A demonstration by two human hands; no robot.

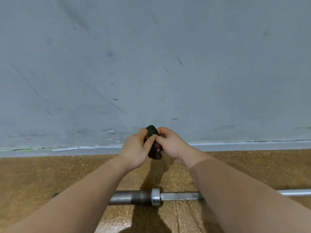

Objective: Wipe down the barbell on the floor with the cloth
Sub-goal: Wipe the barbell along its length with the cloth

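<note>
A steel barbell lies across the brown speckled floor, its thick sleeve on the left and a bright collar near the middle. My forearms cross over parts of it. Above the bar, out in front of me, my left hand and my right hand both pinch a small dark bunched cloth between them. The cloth hangs in the air, well clear of the bar.
A scuffed grey wall rises just beyond the bar, with a pale skirting strip where it meets the floor. The shadow of my arms and the cloth falls across the floor and the bar.
</note>
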